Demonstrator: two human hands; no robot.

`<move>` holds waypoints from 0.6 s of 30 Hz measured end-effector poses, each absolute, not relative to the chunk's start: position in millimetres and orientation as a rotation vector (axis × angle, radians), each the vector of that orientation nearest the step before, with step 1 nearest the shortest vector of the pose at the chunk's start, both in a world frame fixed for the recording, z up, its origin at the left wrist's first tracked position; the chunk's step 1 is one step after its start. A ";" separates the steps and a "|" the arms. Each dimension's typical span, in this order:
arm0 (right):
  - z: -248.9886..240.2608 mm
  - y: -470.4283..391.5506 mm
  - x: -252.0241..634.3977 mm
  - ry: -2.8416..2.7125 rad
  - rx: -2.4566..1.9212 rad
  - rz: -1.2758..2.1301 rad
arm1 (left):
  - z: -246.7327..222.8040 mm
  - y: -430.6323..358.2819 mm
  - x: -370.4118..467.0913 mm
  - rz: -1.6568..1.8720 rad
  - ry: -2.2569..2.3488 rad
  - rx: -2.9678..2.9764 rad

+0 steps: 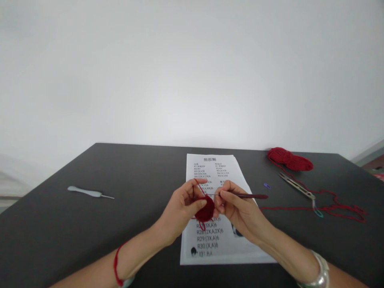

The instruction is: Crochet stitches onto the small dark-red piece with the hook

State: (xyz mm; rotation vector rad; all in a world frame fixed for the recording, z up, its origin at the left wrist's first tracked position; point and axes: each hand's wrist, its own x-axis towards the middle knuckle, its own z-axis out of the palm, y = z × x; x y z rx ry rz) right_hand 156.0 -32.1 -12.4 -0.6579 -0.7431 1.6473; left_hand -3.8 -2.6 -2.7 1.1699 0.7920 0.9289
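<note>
Between the thumb and fingers of my left hand [183,206] is a small round piece of dark red crochet [205,211]. Red yarn runs up over the left index finger, and a loose loop hangs below the piece. My right hand [237,206] grips a crochet hook [250,196] with a dark red handle, its thin metal shaft pointing left to the top edge of the crochet. Whether the hook's tip sits inside a stitch is too small to tell. Both hands are above a printed pattern sheet [207,248], which they partly cover.
A red yarn skein [290,159] lies at the back right, its strand [333,194] trailing across the dark table [144,168]. Near it are small scissors [297,186], a purple stitch marker [267,185] and a teal stitch marker [318,213]. A grey-handled crochet hook [85,192] rests at left.
</note>
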 end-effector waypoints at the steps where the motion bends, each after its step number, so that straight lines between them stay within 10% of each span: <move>1: -12.8 -32.6 155.1 -0.732 -0.671 1.628 | -4.2 -2.8 -2.9 0.919 0.786 1.149; 18: -22.9 -30.2 171.0 -1.277 -0.871 1.232 | -2.6 0.7 -6.1 0.922 0.794 1.092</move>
